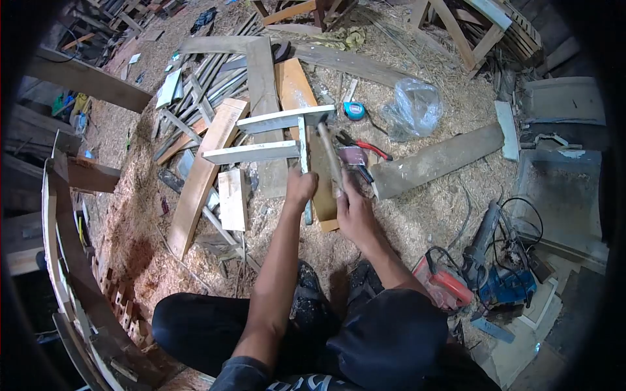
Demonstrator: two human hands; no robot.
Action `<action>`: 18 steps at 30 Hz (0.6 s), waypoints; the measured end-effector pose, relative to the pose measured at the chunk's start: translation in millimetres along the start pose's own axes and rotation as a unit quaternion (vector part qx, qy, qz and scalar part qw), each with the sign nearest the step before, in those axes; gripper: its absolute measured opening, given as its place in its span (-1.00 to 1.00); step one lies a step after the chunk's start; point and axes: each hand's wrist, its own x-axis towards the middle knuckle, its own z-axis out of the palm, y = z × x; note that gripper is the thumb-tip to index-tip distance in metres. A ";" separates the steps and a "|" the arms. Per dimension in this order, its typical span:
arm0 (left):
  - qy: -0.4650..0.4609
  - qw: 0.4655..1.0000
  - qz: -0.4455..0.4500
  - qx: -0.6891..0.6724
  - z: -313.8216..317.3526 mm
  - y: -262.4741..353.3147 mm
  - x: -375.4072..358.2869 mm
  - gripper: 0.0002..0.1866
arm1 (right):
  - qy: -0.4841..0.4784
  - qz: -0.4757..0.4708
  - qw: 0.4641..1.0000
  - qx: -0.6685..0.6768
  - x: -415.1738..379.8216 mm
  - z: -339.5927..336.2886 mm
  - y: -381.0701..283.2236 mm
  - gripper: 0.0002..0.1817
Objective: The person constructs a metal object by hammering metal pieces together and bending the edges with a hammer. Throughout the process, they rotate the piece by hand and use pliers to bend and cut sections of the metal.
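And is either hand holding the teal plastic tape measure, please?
No, the tape measure lies on the ground, clear of the left hand and right hand.

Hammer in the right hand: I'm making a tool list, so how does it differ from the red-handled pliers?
The hammer is gripped in the right hand, while the red-handled pliers lie loose beyond that hand. The hammer has a single, pale brown handle; the pliers have a pair of red ones. In the head view, the hammer runs mostly up and down, whereas the pliers slant sideways. Both are hand tools.
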 end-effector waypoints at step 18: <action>-0.028 0.943 0.066 -0.325 -115.9 189.7 -89.9 -0.59 | -0.013 -0.188 0.982 0.013 26.0 -157.7 -138.1 -0.55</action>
